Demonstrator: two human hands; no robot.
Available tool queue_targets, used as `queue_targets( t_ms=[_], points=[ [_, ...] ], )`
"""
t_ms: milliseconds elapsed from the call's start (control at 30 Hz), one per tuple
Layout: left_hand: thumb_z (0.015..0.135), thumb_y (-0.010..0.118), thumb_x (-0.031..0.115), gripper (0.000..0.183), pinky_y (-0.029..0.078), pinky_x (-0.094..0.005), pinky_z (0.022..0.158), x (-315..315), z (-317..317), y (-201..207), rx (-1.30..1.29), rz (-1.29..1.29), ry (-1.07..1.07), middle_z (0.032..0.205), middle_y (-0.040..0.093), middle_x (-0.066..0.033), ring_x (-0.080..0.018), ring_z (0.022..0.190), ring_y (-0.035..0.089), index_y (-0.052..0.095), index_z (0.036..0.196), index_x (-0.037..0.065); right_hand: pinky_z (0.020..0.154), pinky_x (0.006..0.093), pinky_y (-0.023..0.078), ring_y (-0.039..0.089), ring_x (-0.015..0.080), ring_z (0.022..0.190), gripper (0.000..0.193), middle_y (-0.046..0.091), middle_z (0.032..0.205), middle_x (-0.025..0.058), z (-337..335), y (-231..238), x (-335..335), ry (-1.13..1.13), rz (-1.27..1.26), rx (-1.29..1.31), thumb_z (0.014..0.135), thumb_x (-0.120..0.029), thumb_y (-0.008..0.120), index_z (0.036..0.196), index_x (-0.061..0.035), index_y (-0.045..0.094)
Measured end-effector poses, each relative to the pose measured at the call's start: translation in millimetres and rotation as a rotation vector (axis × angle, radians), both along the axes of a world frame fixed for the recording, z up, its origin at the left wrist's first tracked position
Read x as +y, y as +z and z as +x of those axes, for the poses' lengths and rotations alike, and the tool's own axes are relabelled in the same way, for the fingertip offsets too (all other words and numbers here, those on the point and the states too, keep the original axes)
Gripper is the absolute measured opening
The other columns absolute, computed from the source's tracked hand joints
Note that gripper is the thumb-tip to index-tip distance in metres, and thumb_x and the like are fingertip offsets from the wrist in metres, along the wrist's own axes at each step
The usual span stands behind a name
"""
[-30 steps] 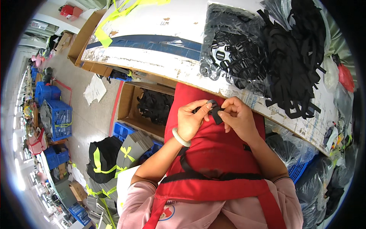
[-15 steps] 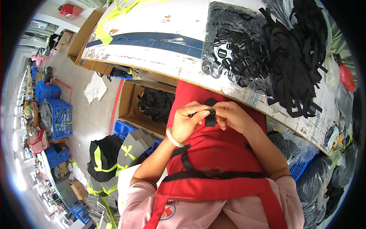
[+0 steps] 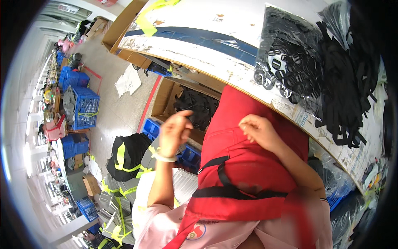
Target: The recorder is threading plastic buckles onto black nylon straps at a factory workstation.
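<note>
My left hand, with a white bracelet on its wrist, is raised beside a cardboard box. One finger stretches out apart from the others, and no object shows in the slightly blurred hand. Inside the box lies a pile of black strap pieces. Over my lap, covered by a red apron, hovers my right hand. Its fingers are bent and close together, with nothing visible between them. On the worktable, a clear plastic bag holds many black buckles.
Black straps hang over the table's right side. A yellow-green strip lies at its far left. Black and grey bundles with yellow-green ties stand at my left, near blue crates. White material lies on the floor.
My hands have separated. The left moved left toward the box, and the black strap piece they held is gone from between them. The view has shifted, moving the table rightward.
</note>
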State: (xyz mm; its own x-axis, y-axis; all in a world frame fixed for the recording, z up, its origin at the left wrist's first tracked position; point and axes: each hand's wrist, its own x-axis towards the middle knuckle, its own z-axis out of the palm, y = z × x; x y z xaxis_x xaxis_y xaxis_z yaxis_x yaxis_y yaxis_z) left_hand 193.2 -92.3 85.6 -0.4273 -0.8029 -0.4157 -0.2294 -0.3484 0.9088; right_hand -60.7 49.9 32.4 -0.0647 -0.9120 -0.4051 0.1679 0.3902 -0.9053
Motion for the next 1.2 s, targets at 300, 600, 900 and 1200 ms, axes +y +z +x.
queue_targets(
  t_ms=[300,600,900,1200],
  points=[
    [0.101,0.041,0.039,0.046,0.030,-0.0164,0.039,59,-112,-46,0.338,0.400,-0.444,0.073,0.055,-0.0020,-0.0041,0.050,0.043,0.053,0.124,0.001,0.059,0.0253,0.048,0.058,0.0102,0.061,0.016,0.061,0.076,0.0055,-1,28,7,0.063,-0.138,0.214,0.084,-0.002,0.063,0.100,-0.0011,0.061],
    [0.098,0.052,0.024,0.033,0.034,-0.0177,0.040,51,-121,-53,0.347,0.584,-0.318,0.082,0.064,-0.0073,-0.0094,0.056,0.055,0.057,0.120,-0.001,0.049,0.0202,0.044,0.054,0.0072,0.055,0.022,0.058,0.073,0.0008,-34,9,37,-0.203,0.029,-0.368,0.098,-0.022,0.051,0.093,-0.0024,0.059],
    [0.088,0.060,-0.001,0.011,0.032,-0.0185,0.042,65,-145,-52,0.328,0.409,-0.403,0.077,0.055,-0.0013,-0.0062,0.051,0.045,0.066,0.096,0.001,0.056,0.0253,0.050,0.060,0.0103,0.062,0.023,0.062,0.080,0.0034,-53,4,60,-0.144,-0.028,-0.045,0.098,-0.024,0.051,0.105,-0.0033,0.059],
    [0.094,0.058,0.026,0.022,0.050,-0.0228,0.052,63,-138,-85,0.407,1.106,-0.200,0.097,0.064,-0.0052,-0.0174,0.082,0.062,0.061,0.101,0.005,0.071,0.0308,0.048,0.060,0.0218,0.075,0.015,0.063,0.082,0.0085,-267,55,107,-1.108,-0.135,1.304,0.084,-0.013,0.066,0.097,-0.0051,0.065]
  ],
)
